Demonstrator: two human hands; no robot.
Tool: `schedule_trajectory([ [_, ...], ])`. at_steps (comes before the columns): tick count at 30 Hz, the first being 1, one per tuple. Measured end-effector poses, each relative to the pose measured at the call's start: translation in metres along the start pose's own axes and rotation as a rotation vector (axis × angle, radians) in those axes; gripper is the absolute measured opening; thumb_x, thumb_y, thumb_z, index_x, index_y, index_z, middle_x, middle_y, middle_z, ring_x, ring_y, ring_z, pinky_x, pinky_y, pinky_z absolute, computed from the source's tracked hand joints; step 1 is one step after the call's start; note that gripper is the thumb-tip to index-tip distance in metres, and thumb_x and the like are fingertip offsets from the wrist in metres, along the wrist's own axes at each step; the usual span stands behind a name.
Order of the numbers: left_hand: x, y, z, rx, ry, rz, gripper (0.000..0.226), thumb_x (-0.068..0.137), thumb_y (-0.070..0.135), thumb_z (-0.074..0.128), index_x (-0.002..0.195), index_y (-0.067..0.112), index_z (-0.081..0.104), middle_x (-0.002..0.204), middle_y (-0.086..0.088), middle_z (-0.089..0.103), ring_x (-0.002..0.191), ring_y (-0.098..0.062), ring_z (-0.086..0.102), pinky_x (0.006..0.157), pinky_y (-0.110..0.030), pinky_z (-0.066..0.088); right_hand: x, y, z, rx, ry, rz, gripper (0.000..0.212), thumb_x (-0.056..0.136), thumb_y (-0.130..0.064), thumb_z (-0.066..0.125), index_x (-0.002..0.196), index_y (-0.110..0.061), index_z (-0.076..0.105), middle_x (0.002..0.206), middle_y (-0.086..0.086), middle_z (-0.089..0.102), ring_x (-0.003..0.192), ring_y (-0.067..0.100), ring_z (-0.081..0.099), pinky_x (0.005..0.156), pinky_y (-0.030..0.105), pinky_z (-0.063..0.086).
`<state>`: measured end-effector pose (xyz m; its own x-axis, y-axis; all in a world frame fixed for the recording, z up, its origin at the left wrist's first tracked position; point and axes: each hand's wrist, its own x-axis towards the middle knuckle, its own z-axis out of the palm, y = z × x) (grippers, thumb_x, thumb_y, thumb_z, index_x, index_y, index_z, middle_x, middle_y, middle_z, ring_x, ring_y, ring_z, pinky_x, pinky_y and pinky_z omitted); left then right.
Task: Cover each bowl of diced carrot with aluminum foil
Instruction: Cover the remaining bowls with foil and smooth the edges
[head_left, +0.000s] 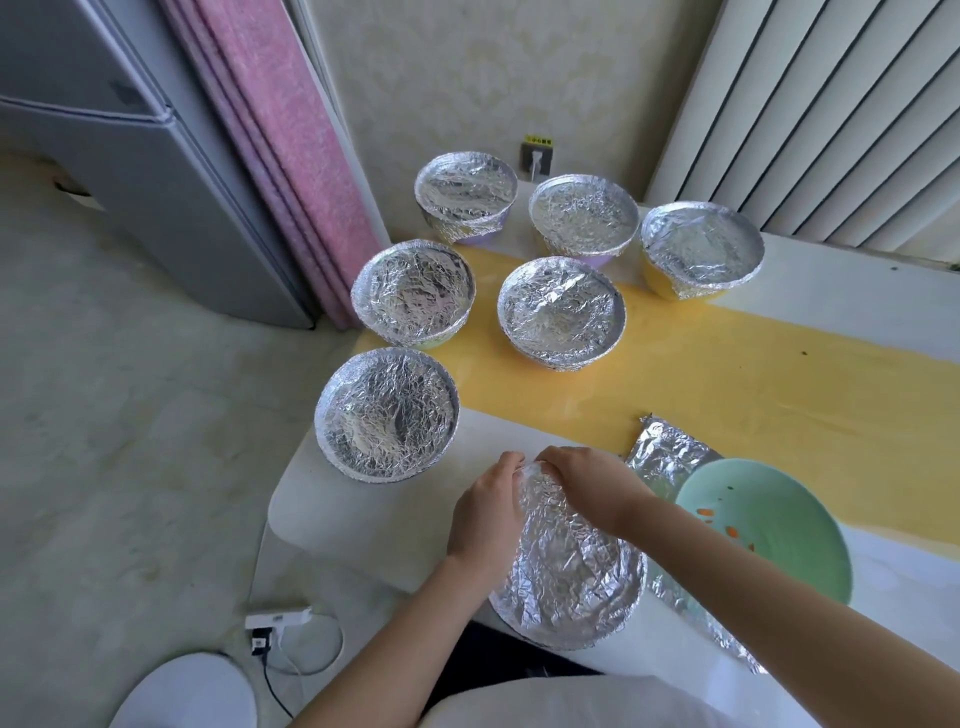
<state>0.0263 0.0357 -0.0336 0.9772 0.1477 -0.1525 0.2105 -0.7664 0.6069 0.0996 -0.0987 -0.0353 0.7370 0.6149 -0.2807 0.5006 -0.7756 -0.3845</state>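
Foil (566, 566) lies crinkled over the nearest bowl (597, 631), which stands at the front edge of the white tabletop (332, 514). Both hands are at this bowl's far rim, close together. The left hand (485, 514) cups the left side with fingers curled round the foil's edge. The right hand (589, 486) reaches across from the right, fingers bent down onto the foil at the rim.

Just right of it, a pale green bowl (769, 525) stands uncovered, a few carrot bits (732, 531) stuck inside. It rests on a loose foil sheet (667, 452) that juts out past its far side.

Further back on the left, near the tabletop's edge, is a covered bowl (387, 413). Beyond it, on a yellow runner (727, 374), stand a left middle bowl (413, 291) and a right middle bowl (561, 312), both wrapped in foil. Furthest off, three more wrapped bowls stand in a row: a back left bowl (466, 195), a back centre bowl (583, 218) and a back right bowl (701, 249). A wall socket (536, 158) shows on the wall behind them.
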Motion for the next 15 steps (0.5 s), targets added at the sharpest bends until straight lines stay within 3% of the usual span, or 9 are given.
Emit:
schedule_trajectory([
  [2, 0.000, -0.001, -0.001, -0.020, -0.014, -0.012, 0.021, 0.099, 0.013, 0.037, 0.115, 0.010, 0.050, 0.100, -0.008, 0.063, 0.090, -0.027, 0.059, 0.069, -0.033, 0.041, 0.005, -0.005, -0.003, -0.033, -0.020, -0.026, 0.028, 0.101, -0.019, 0.036, 0.123, -0.018, 0.052, 0.116, 0.001, 0.062, 0.101, 0.023, 0.060, 0.075, 0.031, 0.043],
  [6, 0.001, -0.006, -0.007, -0.035, 0.008, -0.042, 0.014, 0.098, 0.009, 0.040, 0.104, 0.009, 0.052, 0.087, -0.009, 0.062, 0.074, -0.023, 0.052, 0.058, -0.024, 0.027, 0.015, -0.013, -0.009, -0.129, -0.077, -0.035, 0.023, 0.096, -0.011, 0.043, 0.113, -0.020, 0.056, 0.107, 0.003, 0.065, 0.094, 0.024, 0.061, 0.062, 0.026, 0.032],
  [12, 0.009, -0.016, -0.020, -0.006, -0.025, -0.018, 0.013, 0.097, 0.006, 0.042, 0.103, 0.010, 0.053, 0.076, -0.003, 0.055, 0.067, -0.020, 0.047, 0.055, -0.024, 0.026, 0.023, -0.028, -0.013, -0.135, -0.105, 0.006, 0.025, 0.099, -0.017, 0.036, 0.115, -0.017, 0.055, 0.107, 0.007, 0.065, 0.097, 0.027, 0.060, 0.070, 0.032, 0.042],
  [15, 0.012, -0.018, -0.023, 0.016, -0.073, 0.000, 0.018, 0.094, 0.000, 0.042, 0.104, 0.012, 0.053, 0.081, -0.004, 0.060, 0.071, -0.023, 0.054, 0.056, -0.025, 0.028, 0.027, -0.036, -0.010, -0.174, -0.112, 0.018, 0.024, 0.098, -0.014, 0.037, 0.115, -0.015, 0.055, 0.107, 0.006, 0.064, 0.100, 0.026, 0.060, 0.070, 0.033, 0.041],
])
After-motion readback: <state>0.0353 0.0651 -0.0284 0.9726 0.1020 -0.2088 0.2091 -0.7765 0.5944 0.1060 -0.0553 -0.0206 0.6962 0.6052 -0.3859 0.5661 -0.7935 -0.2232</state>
